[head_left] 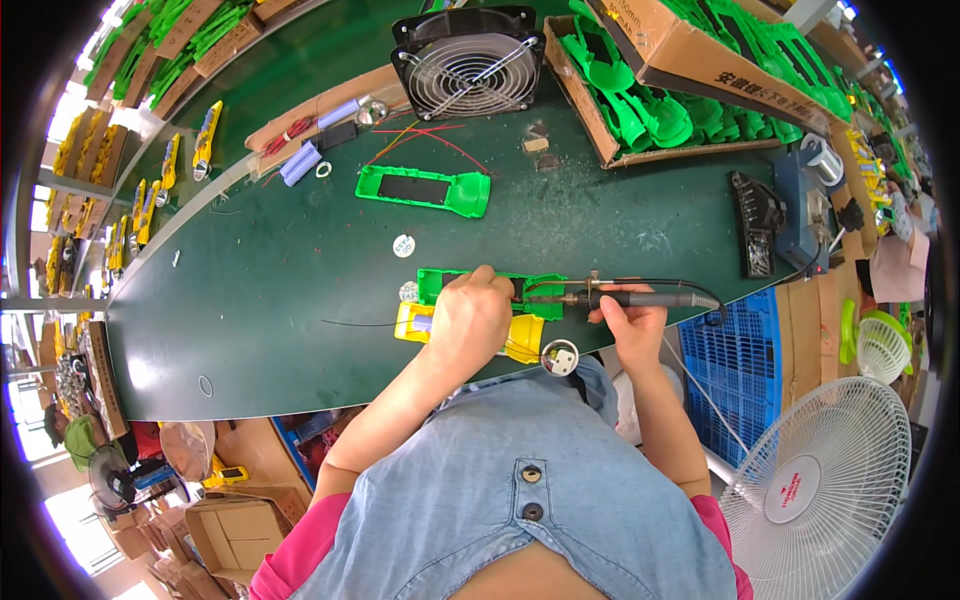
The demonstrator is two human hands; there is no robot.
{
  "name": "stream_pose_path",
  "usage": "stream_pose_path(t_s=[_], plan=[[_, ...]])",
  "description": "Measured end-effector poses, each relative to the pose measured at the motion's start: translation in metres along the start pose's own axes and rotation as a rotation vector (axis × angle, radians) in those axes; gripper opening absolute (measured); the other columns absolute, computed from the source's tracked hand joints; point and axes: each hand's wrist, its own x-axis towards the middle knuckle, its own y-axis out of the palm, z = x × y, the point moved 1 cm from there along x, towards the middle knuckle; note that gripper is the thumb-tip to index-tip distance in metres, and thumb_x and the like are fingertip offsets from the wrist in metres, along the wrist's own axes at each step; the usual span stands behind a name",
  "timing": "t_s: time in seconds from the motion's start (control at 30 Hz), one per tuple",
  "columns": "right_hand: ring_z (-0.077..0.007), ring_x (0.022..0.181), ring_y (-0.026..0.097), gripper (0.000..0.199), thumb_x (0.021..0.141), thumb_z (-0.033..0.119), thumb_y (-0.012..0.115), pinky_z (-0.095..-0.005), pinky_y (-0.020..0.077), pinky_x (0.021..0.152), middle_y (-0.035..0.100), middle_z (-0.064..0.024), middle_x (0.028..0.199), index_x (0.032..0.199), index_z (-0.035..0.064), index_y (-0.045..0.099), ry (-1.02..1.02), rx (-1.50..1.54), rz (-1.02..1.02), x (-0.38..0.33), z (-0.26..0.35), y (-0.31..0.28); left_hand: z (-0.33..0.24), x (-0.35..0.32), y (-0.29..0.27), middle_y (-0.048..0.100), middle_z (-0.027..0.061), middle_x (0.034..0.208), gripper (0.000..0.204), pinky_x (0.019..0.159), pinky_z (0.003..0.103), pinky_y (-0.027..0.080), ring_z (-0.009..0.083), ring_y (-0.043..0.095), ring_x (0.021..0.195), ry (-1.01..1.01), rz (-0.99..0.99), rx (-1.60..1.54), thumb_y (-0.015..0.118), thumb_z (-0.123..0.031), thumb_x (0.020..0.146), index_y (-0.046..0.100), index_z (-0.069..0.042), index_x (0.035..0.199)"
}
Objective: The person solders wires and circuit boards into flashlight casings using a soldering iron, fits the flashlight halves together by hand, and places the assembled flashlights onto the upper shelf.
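Observation:
My right hand (635,328) grips a soldering iron (650,299) by its dark handle, the tip pointing left over a green plastic housing half (428,288). Above that housing my left hand (470,320) is closed, its fingertips pressed together near the tip; what they hold is hidden. Under the left hand lies a yellow housing half (525,336), holding a light purple battery cell (423,324). A thin black wire sticks out to its left. At its right end sits a round silver lamp reflector (559,358), with thin wires beside it.
Another green housing half (450,193) lies farther back. A metal-grilled fan (475,78) stands behind it. Battery cells (300,163) and wires lie back left. At the right are a box of green housings (650,115), a solder spool (822,160) and a black iron stand (755,225).

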Motion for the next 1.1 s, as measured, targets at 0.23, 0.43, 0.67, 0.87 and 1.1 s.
stream_pose_path(t_s=[0.23,0.43,0.67,0.87,1.1], plan=[[-0.0152,0.061,0.059,0.016,0.078,0.002,0.059,-0.0268,0.0493,0.059,0.062,-0.0127,0.085,0.093,-0.0029,0.055,0.008,-0.011,-0.025,-0.003,0.000,0.001,0.001,-0.001,0.001,0.055,0.0110,0.070,0.005,0.058,0.037,0.047,0.0285,0.057,0.064,0.004,-0.032,-0.028,0.057,0.001,0.067,0.060,-0.003,0.070],[-0.0154,0.060,0.059,0.016,0.079,0.001,0.059,-0.0272,0.0493,0.059,0.062,-0.0128,0.085,0.094,-0.0029,0.055,0.008,-0.031,-0.003,-0.004,-0.001,0.001,0.000,0.000,0.001,0.055,0.0107,0.070,0.005,0.058,0.036,0.047,0.0281,0.057,0.064,0.010,-0.043,-0.027,0.057,0.000,0.067,0.059,-0.003,0.070],[-0.0160,0.064,0.061,0.017,0.080,0.001,0.059,-0.0261,0.0504,0.061,0.062,-0.0139,0.087,0.096,-0.0035,0.055,-0.155,-0.008,-0.036,-0.018,0.012,0.005,0.000,0.000,0.001,0.055,0.0106,0.070,0.004,0.058,0.036,0.047,0.0279,0.057,0.064,0.014,-0.027,-0.008,0.057,0.000,0.067,0.059,-0.003,0.069],[-0.0191,0.089,0.062,0.038,0.076,0.004,0.065,-0.0374,0.0458,0.083,0.062,-0.0123,0.100,0.110,0.0001,0.047,-0.331,-0.615,0.152,-0.033,0.026,0.021,0.000,0.000,0.001,0.055,0.0109,0.070,0.004,0.058,0.036,0.047,0.0279,0.058,0.064,0.018,-0.020,0.007,0.057,-0.001,0.067,0.060,-0.003,0.070],[-0.0339,0.115,0.045,0.080,0.058,0.011,0.079,-0.0498,0.0161,0.106,0.054,-0.0126,0.117,0.123,0.0053,0.032,-0.195,-0.547,0.324,-0.025,0.012,0.042,0.001,0.000,0.002,0.055,0.0115,0.070,0.005,0.059,0.037,0.047,0.0286,0.058,0.064,0.023,-0.034,-0.008,0.058,-0.001,0.066,0.060,-0.003,0.070]])
